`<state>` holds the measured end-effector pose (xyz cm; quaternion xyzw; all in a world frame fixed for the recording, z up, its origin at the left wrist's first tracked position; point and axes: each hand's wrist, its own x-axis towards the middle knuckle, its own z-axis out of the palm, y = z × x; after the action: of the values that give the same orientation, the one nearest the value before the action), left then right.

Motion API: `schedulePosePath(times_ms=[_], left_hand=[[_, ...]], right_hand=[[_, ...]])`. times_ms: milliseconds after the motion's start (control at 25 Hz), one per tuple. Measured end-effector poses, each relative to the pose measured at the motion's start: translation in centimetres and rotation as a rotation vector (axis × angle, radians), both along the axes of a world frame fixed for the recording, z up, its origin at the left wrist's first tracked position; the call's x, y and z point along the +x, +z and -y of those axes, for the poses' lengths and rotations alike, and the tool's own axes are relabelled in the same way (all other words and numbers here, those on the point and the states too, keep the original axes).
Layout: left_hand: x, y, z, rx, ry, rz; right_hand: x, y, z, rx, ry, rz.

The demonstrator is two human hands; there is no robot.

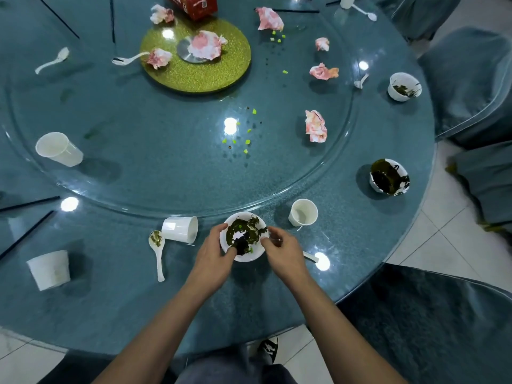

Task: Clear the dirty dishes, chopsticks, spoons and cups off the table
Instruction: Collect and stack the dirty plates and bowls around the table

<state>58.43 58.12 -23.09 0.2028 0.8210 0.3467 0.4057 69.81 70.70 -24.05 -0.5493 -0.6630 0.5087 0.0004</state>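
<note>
Round glass table (110,295) carries the mess; left hand (214,257) and right hand (282,252) clamp the dirty bowl (243,236) between them. Tilting it could spill the green residue.

Surface: round teal table (116,297), glass lazy Susan (171,167) on top, gold turntable disc (199,76) at its centre.
Bowls: near bowl (250,256) with dark green residue at front edge; dirty bowl (389,177) right; third bowl (403,87) far right.
Cups: upright cup (302,212) beside near bowl; tipped cup (180,229) left of it; cup (49,270) front left; cup on its side (58,148) on the glass.
Spoons: soiled spoon (158,252) just beside tipped cup; more white spoons far left and top right.
Chopsticks: black sticks (27,204) at left edge, others at top.
Litter: crumpled pink napkins (315,126), green food bits (247,141), red box (194,5).
</note>
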Motion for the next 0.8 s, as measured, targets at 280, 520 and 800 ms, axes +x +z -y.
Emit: schedulePosePath(times_ms=[280,520,800], left_hand=[[-0.5,-0.3,-0.4,0.054,0.018,0.003],[-0.7,0.7,-0.9,0.126,0.062,-0.012],[1.5,2.5,-2.1,0.189,0.013,-0.008]], right_hand=[[-0.4,-0.2,0.0,-0.079,-0.049,-0.078],[0.4,0.8,-0.1,-0.051,-0.086,-0.13],[3.7,2.5,-0.2,0.0,-0.176,-0.165]])
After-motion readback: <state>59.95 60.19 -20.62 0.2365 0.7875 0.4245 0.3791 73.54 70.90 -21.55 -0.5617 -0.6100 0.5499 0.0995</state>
